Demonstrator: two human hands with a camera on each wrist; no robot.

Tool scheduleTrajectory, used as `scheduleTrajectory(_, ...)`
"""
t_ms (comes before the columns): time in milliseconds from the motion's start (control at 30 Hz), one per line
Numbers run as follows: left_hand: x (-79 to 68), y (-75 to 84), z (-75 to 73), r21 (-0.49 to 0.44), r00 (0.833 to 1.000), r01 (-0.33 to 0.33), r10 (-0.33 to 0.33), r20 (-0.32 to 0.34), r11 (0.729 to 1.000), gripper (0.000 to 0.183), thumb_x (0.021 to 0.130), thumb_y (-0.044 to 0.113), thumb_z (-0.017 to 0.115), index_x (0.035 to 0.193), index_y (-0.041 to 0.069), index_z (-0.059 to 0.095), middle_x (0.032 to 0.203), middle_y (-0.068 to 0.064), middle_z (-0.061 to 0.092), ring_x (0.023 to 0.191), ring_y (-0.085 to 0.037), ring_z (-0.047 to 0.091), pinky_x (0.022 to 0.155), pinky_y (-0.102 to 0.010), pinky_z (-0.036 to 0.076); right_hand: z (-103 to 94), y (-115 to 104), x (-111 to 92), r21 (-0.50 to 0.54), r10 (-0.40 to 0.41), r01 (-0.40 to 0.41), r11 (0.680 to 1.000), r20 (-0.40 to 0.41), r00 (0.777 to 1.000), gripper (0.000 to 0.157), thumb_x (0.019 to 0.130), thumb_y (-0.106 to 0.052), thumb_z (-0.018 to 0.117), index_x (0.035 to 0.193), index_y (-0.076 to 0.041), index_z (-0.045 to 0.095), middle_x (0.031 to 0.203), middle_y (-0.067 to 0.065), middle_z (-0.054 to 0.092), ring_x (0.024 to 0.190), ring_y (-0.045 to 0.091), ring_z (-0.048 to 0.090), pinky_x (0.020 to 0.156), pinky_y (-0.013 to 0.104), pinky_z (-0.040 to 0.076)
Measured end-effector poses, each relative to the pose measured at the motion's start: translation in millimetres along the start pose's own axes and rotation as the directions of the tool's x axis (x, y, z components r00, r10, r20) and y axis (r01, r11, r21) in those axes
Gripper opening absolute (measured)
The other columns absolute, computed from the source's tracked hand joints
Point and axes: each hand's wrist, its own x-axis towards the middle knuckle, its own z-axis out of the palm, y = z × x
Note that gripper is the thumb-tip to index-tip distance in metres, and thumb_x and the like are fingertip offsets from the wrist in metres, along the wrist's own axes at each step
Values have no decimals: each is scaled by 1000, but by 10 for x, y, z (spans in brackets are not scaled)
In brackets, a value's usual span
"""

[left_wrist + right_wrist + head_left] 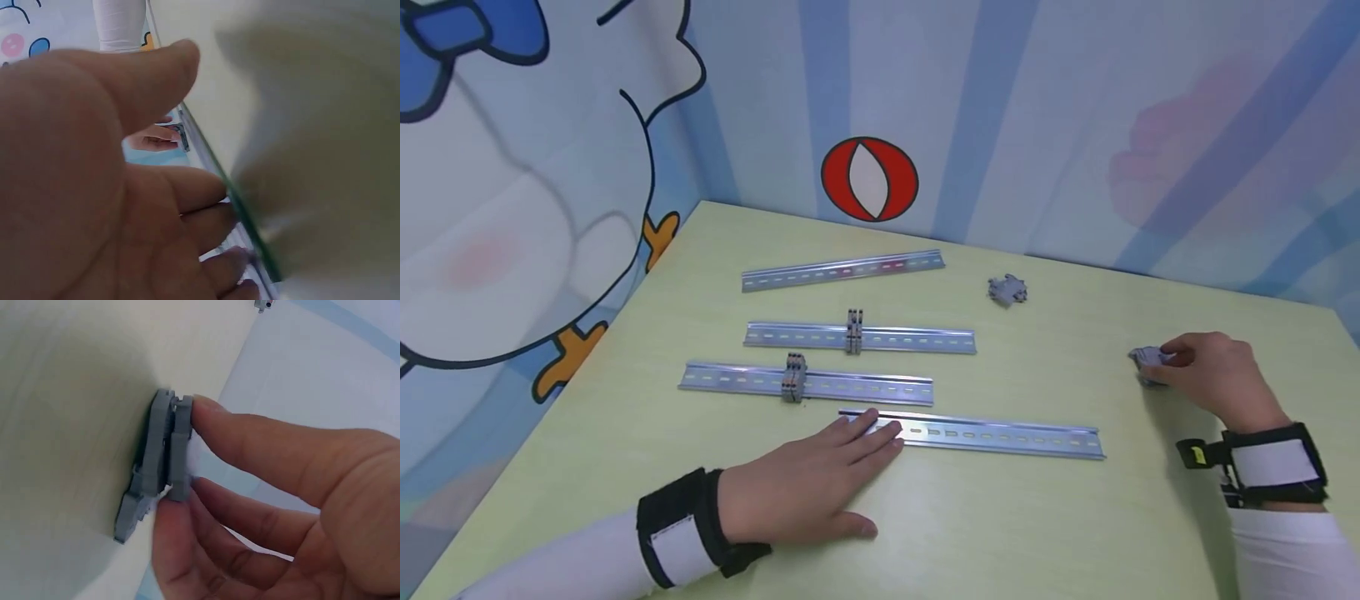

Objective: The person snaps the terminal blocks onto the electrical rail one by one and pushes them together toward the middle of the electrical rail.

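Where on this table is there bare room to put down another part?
Two patches look open: the table in front of the nearest rail, between the left hand and the right hand; and the stretch between the farther grey pile and the right hand. It is crowded left of centre, where four rails lie close together, the middle two carrying small blocks.

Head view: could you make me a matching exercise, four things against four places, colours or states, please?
1. Left hand
2. Right hand
3. Printed oval
4. Untouched grey clump

A. Red and white
B. Right of the farthest rail
C. Pinching a grey block
D. Partly covers the left end of the nearest rail

Pairs: 1-D, 2-C, 3-A, 4-B
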Motion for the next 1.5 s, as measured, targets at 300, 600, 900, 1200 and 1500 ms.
scheduleTrajectory(300, 63, -74, 111, 4, 997, -42, 42, -66, 999, 89, 92, 57, 55, 158, 12, 16, 167, -5, 10, 153, -26, 8, 120, -40, 28, 1, 17, -21, 59, -14, 15, 998, -19, 1000, 56, 85, -30, 73, 120, 11, 61, 105, 35, 70, 86, 44, 68, 56, 36, 52)
scheduleTrajectory(600, 56, -50, 107, 68, 997, -35, 40, -63, 997, 89, 95, 58, 50, 158, 8, 13, 167, -8, 6, 153, -21, 7, 123, -38, 22, -163, -172, -88, 62, -63, 55, 997, 142, 988, 42, 91, -24, 66, 122, 4, 62, 99, 27, 73, 67, 21, 70, 53, 29, 50)
scheduleTrajectory(900, 55, -52, 93, 49, 997, -27, 30, -66, 998, 89, 94, 58, 51, 158, 9, 14, 167, -8, 7, 153, -20, 8, 123, -37, 22, -232, -403, -180, 99, -74, 46, 994, 299, 951, 39, 86, -21, 71, 111, 6, 59, 93, 16, 73, 67, 16, 71, 58, 32, 56)
scheduleTrajectory(1200, 53, -41, 89, 6, 997, -20, 20, -68, 1000, 92, 92, 58, 55, 158, 8, 14, 167, -12, 4, 153, -25, 4, 123, -42, 19, -236, -581, -297, 116, -155, 115, 987, 442, 883, 33, 85, -14, 72, 112, 5, 63, 84, 7, 72, 63, 13, 71, 57, 29, 58)
scheduleTrajectory(1500, 59, -62, 116, -23, 996, -6, 4, -85, 1000, 98, 89, 59, 58, 158, 6, 12, 167, -12, 3, 153, -26, 3, 123, -43, 18, -153, -745, -357, 142, -183, 129, 981, 494, 850, 27, 80, -8, 76, 100, 3, 62, 78, 8, 65, 57, 14, 70, 53, 26, 58)
